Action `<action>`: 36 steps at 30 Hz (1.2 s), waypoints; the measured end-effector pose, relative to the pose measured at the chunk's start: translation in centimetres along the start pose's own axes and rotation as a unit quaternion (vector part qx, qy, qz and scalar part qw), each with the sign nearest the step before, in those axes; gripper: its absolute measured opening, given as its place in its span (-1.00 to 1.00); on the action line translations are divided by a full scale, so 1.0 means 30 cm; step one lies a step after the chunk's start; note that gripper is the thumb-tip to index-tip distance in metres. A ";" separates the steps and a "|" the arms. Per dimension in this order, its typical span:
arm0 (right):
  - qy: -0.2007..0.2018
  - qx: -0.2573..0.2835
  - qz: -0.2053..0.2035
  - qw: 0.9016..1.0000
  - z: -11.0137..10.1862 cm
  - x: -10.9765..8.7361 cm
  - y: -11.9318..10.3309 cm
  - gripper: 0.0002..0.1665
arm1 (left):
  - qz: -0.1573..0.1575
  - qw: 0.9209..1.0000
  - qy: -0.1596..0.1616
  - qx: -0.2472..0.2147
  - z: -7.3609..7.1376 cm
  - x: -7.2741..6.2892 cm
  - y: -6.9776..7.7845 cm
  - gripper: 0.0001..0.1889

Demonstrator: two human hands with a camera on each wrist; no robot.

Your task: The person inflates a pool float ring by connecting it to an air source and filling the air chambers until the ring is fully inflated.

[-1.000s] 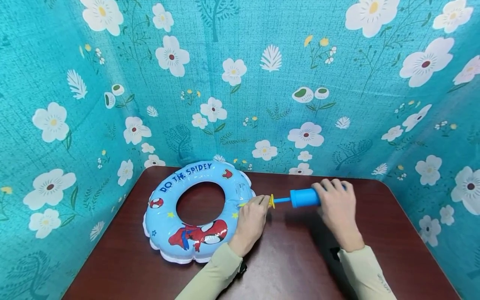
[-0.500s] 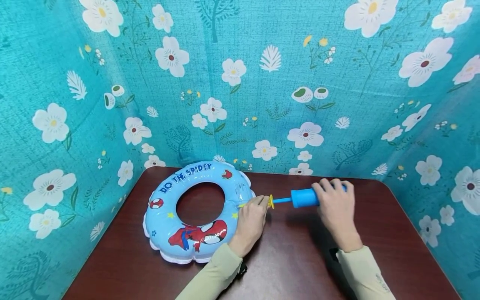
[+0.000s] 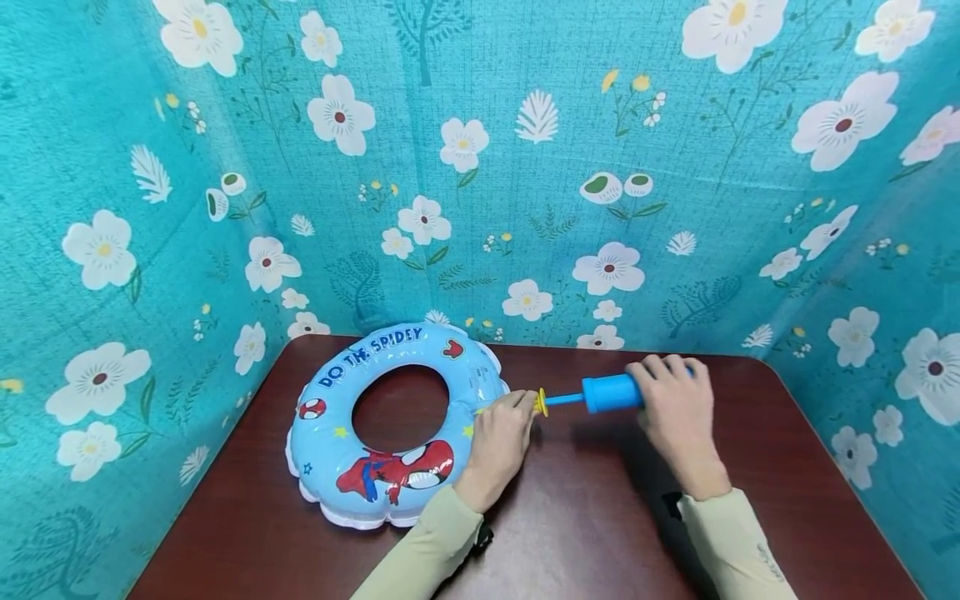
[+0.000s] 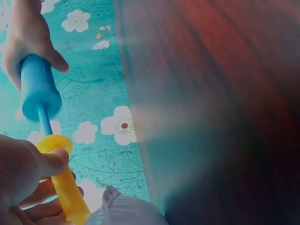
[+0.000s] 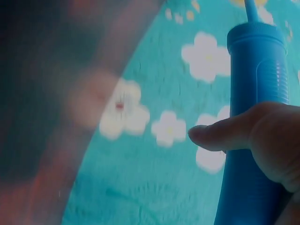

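Note:
A light-blue inflatable swim ring (image 3: 324,442) with red cartoon figures lies on the table's left half. At its right side my left hand (image 3: 497,446) pinches the yellow end piece (image 4: 68,187) of a blue hand pump (image 3: 611,392), thumb near the round yellow flange. The fingers cover where the yellow piece meets the ring. A thin blue rod joins that flange to the pump's thick barrel (image 5: 258,70). My right hand (image 3: 678,421) grips the barrel's far end, off to the right; in the right wrist view its thumb (image 5: 220,136) points out past the barrel.
The dark reddish-brown table (image 3: 585,517) is glossy and has rounded back corners. Teal floral cloth (image 3: 465,208) hangs close behind it and along both sides. A shadow falls beneath the right arm.
The pump barrel and right hand shift very slightly left, then back right; the rod's visible length barely differs. My left hand and the ring keep their places. The head view tilts a little.

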State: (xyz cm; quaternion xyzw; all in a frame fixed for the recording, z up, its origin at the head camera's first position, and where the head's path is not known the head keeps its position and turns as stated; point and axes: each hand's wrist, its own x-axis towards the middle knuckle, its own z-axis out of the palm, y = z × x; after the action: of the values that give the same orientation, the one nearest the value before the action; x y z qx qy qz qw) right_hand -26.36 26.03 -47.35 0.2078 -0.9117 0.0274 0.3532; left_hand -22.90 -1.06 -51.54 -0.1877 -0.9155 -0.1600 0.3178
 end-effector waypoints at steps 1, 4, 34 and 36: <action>0.004 0.000 0.009 1.000 -0.009 -0.001 0.022 -0.24 | -0.001 1.000 -0.001 -0.002 -0.001 0.001 0.001 -0.79; 0.017 -0.003 0.023 1.000 -0.026 -0.006 0.063 -0.26 | -0.002 1.000 -0.001 -0.003 0.000 0.002 0.002 -0.80; -0.012 -0.004 0.044 0.999 -0.043 -0.012 0.110 -0.17 | 0.004 1.000 0.009 0.010 0.013 0.003 0.002 -0.81; -0.013 -0.012 0.033 0.999 -0.037 -0.007 0.084 -0.18 | 0.006 1.000 0.017 0.009 0.017 0.002 0.003 -0.80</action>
State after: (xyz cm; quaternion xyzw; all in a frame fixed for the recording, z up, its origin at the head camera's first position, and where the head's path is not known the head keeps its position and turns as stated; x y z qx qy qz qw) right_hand -26.52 28.63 -46.41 0.1737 -0.9227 0.0256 0.3432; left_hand -23.16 -0.77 -51.87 -0.1878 -0.9101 -0.1530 0.3362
